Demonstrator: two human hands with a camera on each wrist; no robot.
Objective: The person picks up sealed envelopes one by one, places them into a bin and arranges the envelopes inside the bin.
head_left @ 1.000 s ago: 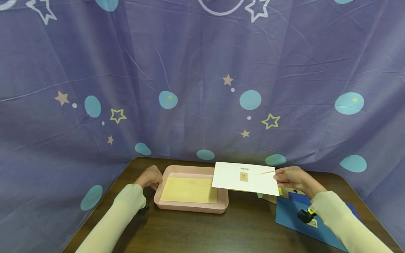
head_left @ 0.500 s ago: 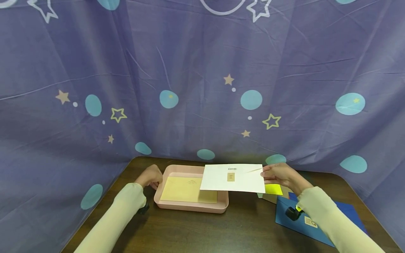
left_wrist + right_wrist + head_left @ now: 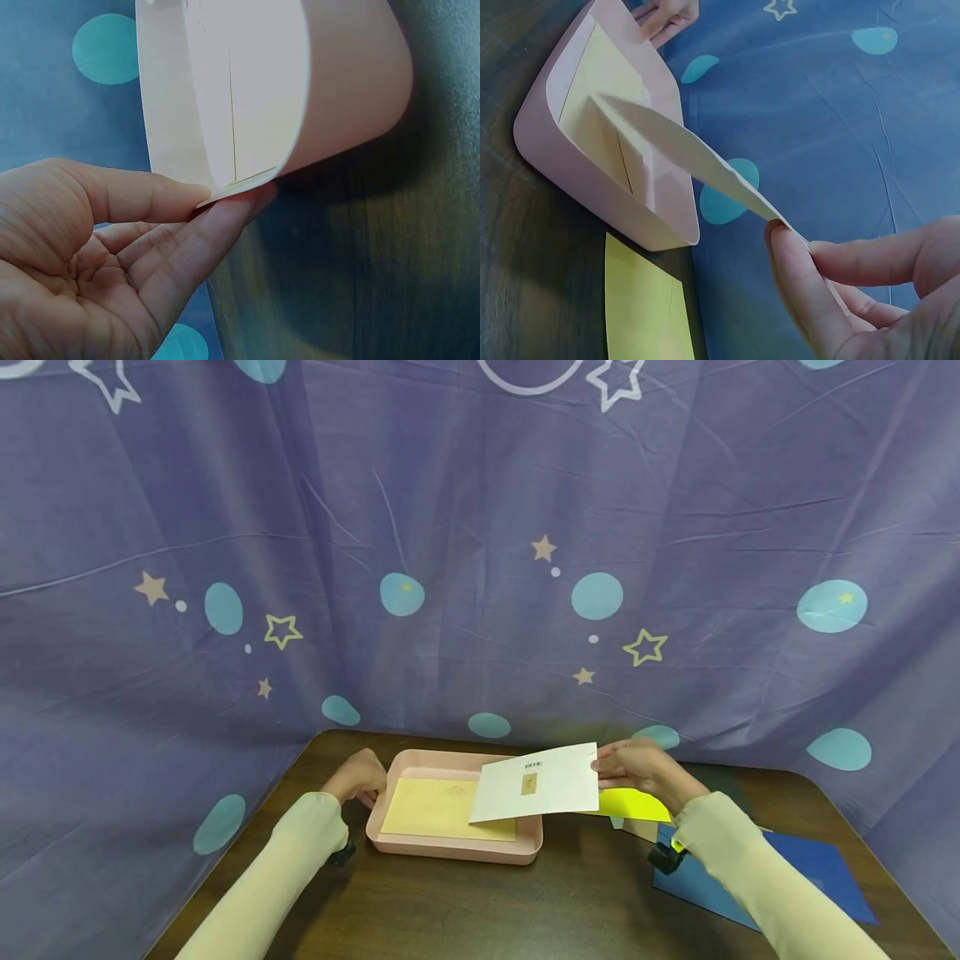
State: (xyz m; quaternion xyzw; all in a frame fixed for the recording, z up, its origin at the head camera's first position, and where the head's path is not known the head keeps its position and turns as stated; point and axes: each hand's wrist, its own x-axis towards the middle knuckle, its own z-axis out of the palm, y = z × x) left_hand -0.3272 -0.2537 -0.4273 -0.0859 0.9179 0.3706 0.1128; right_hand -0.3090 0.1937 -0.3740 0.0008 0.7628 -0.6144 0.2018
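Note:
My left hand (image 3: 358, 777) pinches the left rim of a pink tray (image 3: 453, 851); the left wrist view shows thumb and fingers (image 3: 169, 199) on either side of the wall. Inside the tray lies a pale yellow envelope (image 3: 427, 810). My right hand (image 3: 637, 768) pinches a white envelope (image 3: 555, 785) by its right edge, thumb on one face and fingers on the other. That envelope bears a small tan label and a barcode. It is tilted, its left end over the right part of the tray, as the right wrist view also shows.
On the dark wooden table (image 3: 555, 893), a bright yellow envelope (image 3: 633, 805) lies right of the tray. Farther right are blue envelopes (image 3: 821, 864), partly under my right sleeve. A beige piece (image 3: 637, 828) peeks out beside them. A purple patterned curtain (image 3: 480, 527) hangs behind the table.
My right hand has carried the white envelope leftward over the tray, and the envelope has tilted, uncovering more of the bright yellow envelope. My left hand stays on the tray's rim.

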